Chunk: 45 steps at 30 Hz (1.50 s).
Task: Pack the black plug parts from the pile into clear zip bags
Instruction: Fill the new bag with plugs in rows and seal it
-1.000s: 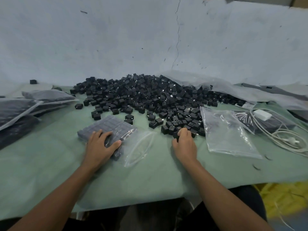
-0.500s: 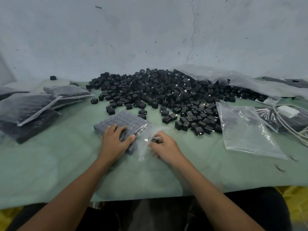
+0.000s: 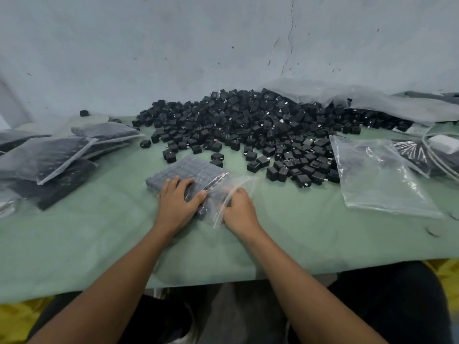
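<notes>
1. The table, under its green cloth, carries everything. Filled bags lie at your 10 o'clock and empty bags at your 2 o'clock.
2. The pile of black plug parts spreads from your 12 o'clock to your 2 o'clock, against the wall and beyond both hands.
3. The zip bag you are filling lies flat just before you. Its long axis runs from 10 o'clock to 4 o'clock: the packed, closed end is at 10 and the open mouth looks toward 4.
4. Your left hand rests flat on the packed part. Its fingers are straight and grip nothing; they only press the rows down.
5. Your right hand is at the mouth, with the fingers curled at the plastic. It is blurred, so I cannot tell whether it pinches a part or only the bag's edge.
6. The nearest loose parts lie at 1 o'clock from the right hand, near it, and the mouth is on that same side. I judge the right hand should fetch while the left steadies the bag.
</notes>
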Each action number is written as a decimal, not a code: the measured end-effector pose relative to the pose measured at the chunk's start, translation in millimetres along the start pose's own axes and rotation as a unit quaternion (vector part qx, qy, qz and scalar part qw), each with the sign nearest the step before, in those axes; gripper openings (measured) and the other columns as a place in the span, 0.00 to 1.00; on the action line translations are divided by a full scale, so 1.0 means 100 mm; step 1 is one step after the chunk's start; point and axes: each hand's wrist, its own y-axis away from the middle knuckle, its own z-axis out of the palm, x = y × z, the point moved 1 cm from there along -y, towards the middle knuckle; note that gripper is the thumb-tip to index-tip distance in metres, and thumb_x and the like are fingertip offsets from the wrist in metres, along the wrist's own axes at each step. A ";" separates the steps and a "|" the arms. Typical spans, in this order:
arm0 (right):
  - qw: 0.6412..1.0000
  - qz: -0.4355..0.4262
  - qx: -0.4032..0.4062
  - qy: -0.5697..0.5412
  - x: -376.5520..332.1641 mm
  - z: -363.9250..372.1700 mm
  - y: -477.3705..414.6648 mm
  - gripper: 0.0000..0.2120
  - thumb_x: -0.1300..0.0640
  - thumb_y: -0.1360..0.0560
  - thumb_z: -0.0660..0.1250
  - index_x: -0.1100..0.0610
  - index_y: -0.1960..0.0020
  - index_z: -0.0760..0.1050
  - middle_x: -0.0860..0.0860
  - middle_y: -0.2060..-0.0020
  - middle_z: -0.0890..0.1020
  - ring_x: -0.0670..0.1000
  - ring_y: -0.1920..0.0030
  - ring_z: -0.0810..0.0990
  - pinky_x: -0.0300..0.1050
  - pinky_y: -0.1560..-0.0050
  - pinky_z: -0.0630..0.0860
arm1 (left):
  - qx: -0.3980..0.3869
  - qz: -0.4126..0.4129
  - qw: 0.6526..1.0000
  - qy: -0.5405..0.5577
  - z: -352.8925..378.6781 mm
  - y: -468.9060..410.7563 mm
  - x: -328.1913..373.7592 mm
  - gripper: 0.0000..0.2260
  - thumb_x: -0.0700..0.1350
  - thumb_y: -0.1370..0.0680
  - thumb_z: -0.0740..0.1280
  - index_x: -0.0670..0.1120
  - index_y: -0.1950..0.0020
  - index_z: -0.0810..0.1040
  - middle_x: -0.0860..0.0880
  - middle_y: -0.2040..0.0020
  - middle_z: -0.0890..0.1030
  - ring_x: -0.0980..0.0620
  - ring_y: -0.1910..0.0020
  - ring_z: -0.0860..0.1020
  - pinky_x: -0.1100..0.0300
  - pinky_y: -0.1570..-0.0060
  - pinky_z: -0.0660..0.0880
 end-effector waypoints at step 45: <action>0.986 -0.114 0.081 0.094 0.35 -0.62 0.13 0.08 0.60 0.26 0.63 0.55 0.56 0.81 0.49 0.55 0.81 0.49 0.51 0.74 0.48 0.45 0.73 | 0.076 0.204 0.970 -0.107 0.09 0.12 0.05 0.19 0.57 0.18 0.53 0.55 0.42 0.83 0.56 0.41 0.82 0.53 0.40 0.78 0.49 0.42 0.70</action>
